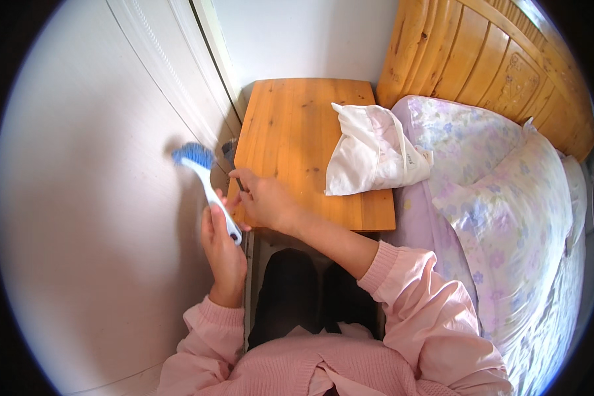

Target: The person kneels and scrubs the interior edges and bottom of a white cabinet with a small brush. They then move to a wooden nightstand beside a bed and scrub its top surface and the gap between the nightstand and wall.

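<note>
A scrub brush (208,185) with blue bristles and a white-and-blue handle is in my left hand (224,264). Its bristle head points up and away, close to the pale panel on the left, and the handle's end with a dark hanging hole shows over my palm. My right hand (269,201) reaches across from the right, over the near left edge of the wooden tabletop (297,145). Its fingers are bent around a small, thin dark thing, mostly hidden, just beside the brush handle.
On the tabletop's right side lies a white cloth bag (373,155) with handles. A pale panelled surface (105,218) rises along the left. To the right are a bed with floral bedding (495,211) and a wooden headboard (488,59). Behind the table is a white wall (303,39).
</note>
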Motion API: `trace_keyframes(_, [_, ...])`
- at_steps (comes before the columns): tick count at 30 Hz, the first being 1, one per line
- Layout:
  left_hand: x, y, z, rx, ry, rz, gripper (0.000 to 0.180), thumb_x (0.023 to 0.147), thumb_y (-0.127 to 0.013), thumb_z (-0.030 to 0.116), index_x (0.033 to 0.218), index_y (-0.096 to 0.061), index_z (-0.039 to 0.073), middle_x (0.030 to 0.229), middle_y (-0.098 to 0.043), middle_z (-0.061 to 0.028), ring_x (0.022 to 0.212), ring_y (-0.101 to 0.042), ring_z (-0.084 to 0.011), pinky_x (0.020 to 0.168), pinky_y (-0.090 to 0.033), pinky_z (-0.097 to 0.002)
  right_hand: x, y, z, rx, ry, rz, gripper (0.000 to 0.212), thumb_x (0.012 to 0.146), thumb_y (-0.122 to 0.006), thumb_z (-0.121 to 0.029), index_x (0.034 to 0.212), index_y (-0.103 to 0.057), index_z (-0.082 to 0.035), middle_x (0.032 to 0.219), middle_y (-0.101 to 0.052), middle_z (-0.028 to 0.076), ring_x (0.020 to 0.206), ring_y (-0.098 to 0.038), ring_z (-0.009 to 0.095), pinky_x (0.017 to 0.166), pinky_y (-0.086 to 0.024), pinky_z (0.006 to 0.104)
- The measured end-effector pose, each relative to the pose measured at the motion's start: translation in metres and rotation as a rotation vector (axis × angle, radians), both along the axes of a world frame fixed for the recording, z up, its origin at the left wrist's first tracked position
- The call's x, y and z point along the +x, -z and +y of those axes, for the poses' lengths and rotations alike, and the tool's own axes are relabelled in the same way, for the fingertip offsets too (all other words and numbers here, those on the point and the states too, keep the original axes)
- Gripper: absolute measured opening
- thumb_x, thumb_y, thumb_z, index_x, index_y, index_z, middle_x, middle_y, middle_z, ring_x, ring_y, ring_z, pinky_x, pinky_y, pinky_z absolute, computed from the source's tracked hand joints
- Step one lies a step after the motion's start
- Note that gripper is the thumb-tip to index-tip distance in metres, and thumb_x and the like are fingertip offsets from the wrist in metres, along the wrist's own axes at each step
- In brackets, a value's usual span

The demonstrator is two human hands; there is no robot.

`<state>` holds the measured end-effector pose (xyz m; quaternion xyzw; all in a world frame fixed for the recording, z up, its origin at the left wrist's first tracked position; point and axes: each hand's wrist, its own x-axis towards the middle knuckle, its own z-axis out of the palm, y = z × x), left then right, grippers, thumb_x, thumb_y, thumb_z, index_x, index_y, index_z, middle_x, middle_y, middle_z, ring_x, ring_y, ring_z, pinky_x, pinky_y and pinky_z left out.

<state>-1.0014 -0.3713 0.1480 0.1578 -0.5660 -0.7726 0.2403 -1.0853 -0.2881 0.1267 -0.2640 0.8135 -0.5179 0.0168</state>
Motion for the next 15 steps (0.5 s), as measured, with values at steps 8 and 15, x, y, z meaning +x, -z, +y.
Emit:
trace_keyframes(8, [-0.036, 0.002, -0.035, 0.171, 0.328, -0.111, 0.033, 0.094, -0.05, 0.032, 0.105, -0.057, 0.002, 0.085, -0.059, -0.0028, 0.062, -0.053, -0.01, 0.049, -0.038, -0.0232, -0.011, -0.01, -0.007, -0.117, -0.24, -0.243, 0.029, 0.083, -0.053, -0.01, 0.111, -0.049, -0.002, 0.086, -0.062, 0.023, 0.072, -0.06, 0.04, 0.066, -0.048, 0.0446])
trace_keyframes(15, [-0.056, 0.002, -0.046, 0.299, 0.371, -0.15, 0.031, 0.093, -0.051, 0.033, 0.106, -0.057, 0.006, 0.089, -0.06, -0.0047, 0.065, -0.055, -0.0141, 0.05, -0.04, -0.0251, -0.016, -0.034, 0.002, -0.016, -0.244, -0.26, 0.038, 0.084, -0.054, -0.013, 0.118, -0.043, -0.002, 0.1, -0.062, 0.019, 0.08, -0.061, 0.035, 0.075, -0.048, 0.042])
